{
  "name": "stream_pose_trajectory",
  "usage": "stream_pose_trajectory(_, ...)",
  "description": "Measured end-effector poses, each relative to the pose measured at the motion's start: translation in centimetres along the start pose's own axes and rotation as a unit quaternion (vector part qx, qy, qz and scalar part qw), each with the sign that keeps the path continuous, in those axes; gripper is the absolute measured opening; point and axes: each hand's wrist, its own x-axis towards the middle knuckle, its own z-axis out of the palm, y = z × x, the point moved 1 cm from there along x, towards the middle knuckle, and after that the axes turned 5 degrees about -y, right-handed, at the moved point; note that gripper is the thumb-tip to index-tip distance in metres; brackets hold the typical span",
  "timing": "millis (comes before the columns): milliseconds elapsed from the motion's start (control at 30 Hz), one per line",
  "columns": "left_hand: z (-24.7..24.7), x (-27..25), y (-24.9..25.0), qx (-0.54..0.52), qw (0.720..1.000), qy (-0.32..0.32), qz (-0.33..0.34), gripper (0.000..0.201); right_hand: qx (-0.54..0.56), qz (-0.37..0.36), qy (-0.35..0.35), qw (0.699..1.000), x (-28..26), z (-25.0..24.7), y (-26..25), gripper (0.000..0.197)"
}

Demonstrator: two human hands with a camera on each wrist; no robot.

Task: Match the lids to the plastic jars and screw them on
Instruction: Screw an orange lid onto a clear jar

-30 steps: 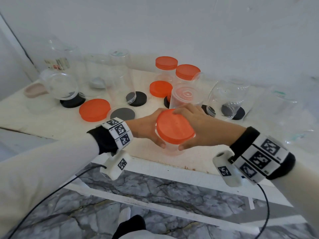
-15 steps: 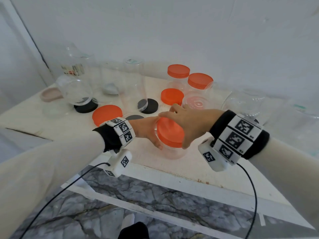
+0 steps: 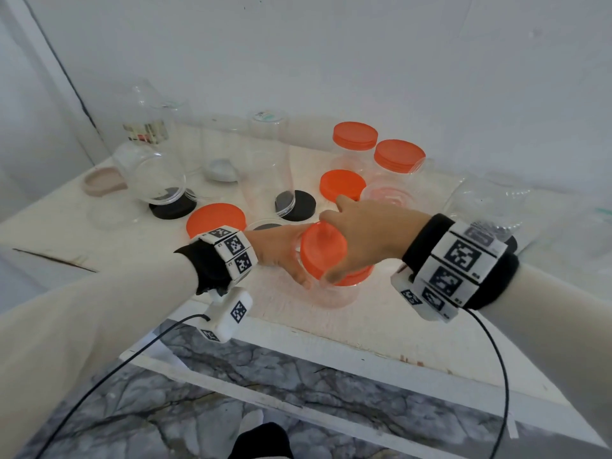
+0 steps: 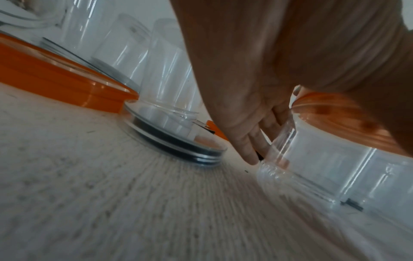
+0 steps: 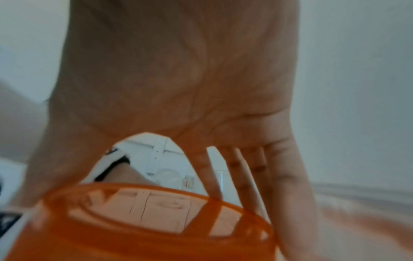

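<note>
— Both hands are on one jar near the front edge of the counter (image 3: pixel 381 339). The right hand (image 3: pixel 361 240) is cupped over the orange lid (image 3: pixel 323 255), fingers curled down round its rim; the left hand (image 3: pixel 281 250) grips the side of the clear jar (image 3: pixel 334 294) below it.

— So which step is this?

— Screwing on, I'd judge. The lid sits on the jar's mouth, though it looks tilted toward the left hand, so it may not be fully on the thread yet.

— And the left hand's fingers?

— In the left wrist view they curve against the jar wall (image 4: pixel 312 151), fingertips (image 4: pixel 250 155) low, close to the counter. It steadies the jar while the right one turns.

— How is the right wrist set?

— Bent well round, the back of the hand up and the forearm coming in from the right, index finger pointing away toward the loose orange lid (image 3: pixel 342 187) behind. That looks near the end of a twist.

— Next move?

— Probably let go, reset the wrist, and take a fresh turn, keeping the lid level so it does not cross-thread. Several jars behind still stand open.
</note>
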Motion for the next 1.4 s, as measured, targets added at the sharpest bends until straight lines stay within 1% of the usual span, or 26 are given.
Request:
stream_pose_trajectory(67,0.0,0.0,-0.2,-0.007,1.0,-0.005,-0.002,0.091,-0.022,0.03,0.007,0.999,-0.2,0.3,-0.3,0.1)
stream_pose_trajectory(100,0.0,0.0,-0.3,-0.009,1.0,-0.007,-0.006,0.091,-0.028,0.03,0.005,0.999,-0.2,0.5,-0.3,0.102)
stream_pose_trajectory(133,0.0,0.1,-0.3,-0.003,1.0,-0.005,-0.009,0.091,-0.028,0.012,0.001,1.0,-0.2,0.6,-0.2,0.101)
stream_pose_trajectory(233,-0.3,0.0,-0.2,0.027,1.0,-0.004,-0.013,0.084,0.031,-0.098,-0.052,0.993,-0.3,0.3,0.0,0.098)
stream_pose_trajectory(300,-0.5,0.0,-0.1,0.038,0.999,-0.013,-0.016,0.082,0.05,-0.121,-0.066,0.989,-0.2,0.3,0.1,0.092)
stream_pose_trajectory(400,-0.7,0.1,-0.1,0.04,0.999,-0.01,-0.011,0.086,0.003,-0.066,0.002,0.998,0.1,0.7,-0.1,0.085)
stream_pose_trajectory(467,-0.7,0.1,-0.2,0.035,0.999,-0.011,-0.017,0.087,-0.037,-0.001,0.029,0.999,0.2,0.8,-0.6,0.093)
stream_pose_trajectory(500,-0.8,0.1,-0.2,0.038,0.999,-0.012,-0.018,0.087,-0.051,0.012,0.038,0.998,0.2,0.9,-0.6,0.097)
stream_pose_trajectory(533,-0.9,0.0,-0.1,0.048,0.999,-0.008,-0.021,0.087,-0.048,0.005,0.043,0.998,0.3,1.0,-0.6,0.097)
stream_pose_trajectory(567,-1.1,-0.1,-0.1,0.065,0.998,-0.002,-0.026,0.087,-0.02,-0.023,0.037,0.999,0.2,0.9,-0.6,0.093)
stream_pose_trajectory(633,-1.4,-0.3,0.0,0.087,0.996,-0.001,-0.026,0.084,0.08,-0.1,-0.009,0.992,0.3,0.6,-0.2,0.082)
stream_pose_trajectory(667,-1.6,-0.4,-0.2,0.094,0.995,-0.004,-0.029,0.082,0.111,-0.127,-0.032,0.985,0.3,0.4,-0.2,0.08)
stream_pose_trajectory(700,-1.6,-0.4,-0.1,0.101,0.994,-0.006,-0.028,0.081,0.116,-0.134,-0.042,0.983,0.5,0.3,0.0,0.078)
stream_pose_trajectory(733,-1.6,-0.5,-0.2,0.101,0.994,-0.005,-0.029,0.08,0.108,-0.122,-0.036,0.986,0.6,0.3,0.0,0.075)
stream_pose_trajectory(800,-1.5,-0.5,-0.2,0.083,0.996,0.001,-0.021,0.081,0.05,-0.065,0.0,0.997,0.9,0.1,-0.6,0.073)
stream_pose_trajectory(900,-1.4,-0.5,-0.5,0.053,0.999,-0.006,-0.002,0.079,-0.058,0.016,0.052,0.997,1.3,0.1,-1.6,0.087)
stream_pose_trajectory(933,-1.4,-0.4,-0.7,0.05,0.999,-0.01,0.0,0.08,-0.06,0.016,0.054,0.997,1.3,0.2,-1.6,0.09)
stream_pose_trajectory(967,-1.4,-0.4,-0.7,0.046,0.999,-0.011,0.0,0.08,-0.032,-0.004,0.037,0.999,1.3,0.3,-1.3,0.088)
stream_pose_trajectory(1033,-1.4,-0.5,-0.8,0.04,0.999,-0.009,-0.002,0.075,0.087,-0.078,-0.033,0.993,1.2,-0.1,-0.5,0.081)
stream_pose_trajectory(1100,-1.4,-0.5,-0.8,0.043,0.999,-0.008,-0.002,0.071,0.142,-0.13,-0.076,0.978,1.2,-0.3,0.1,0.079)
stream_pose_trajectory(1133,-1.4,-0.4,-0.9,0.039,0.999,-0.009,0.004,0.072,0.136,-0.128,-0.071,0.98,1.2,-0.2,0.1,0.077)
stream_pose_trajectory(1200,-1.3,-0.4,-0.9,0.026,0.999,-0.008,0.018,0.078,0.082,-0.073,-0.016,0.994,1.2,0.2,-0.5,0.071)
stream_pose_trajectory(1267,-1.4,-0.4,-1.1,0.024,1.0,-0.009,0.018,0.08,-0.012,0.005,0.042,0.999,1.3,0.6,-1.3,0.076)
stream_pose_trajectory(1300,-1.4,-0.4,-1.0,0.025,0.999,-0.015,0.017,0.082,-0.045,0.028,0.061,0.997,1.3,0.7,-1.6,0.081)
stream_pose_trajectory(1367,-1.4,-0.3,-1.2,0.016,1.0,-0.024,0.009,0.084,-0.044,0.019,0.065,0.997,1.3,0.8,-1.4,0.085)
stream_pose_trajectory(1400,-1.4,-0.3,-1.3,0.004,1.0,-0.026,0.001,0.085,-0.002,-0.014,0.042,0.999,1.2,0.7,-1.0,0.083)
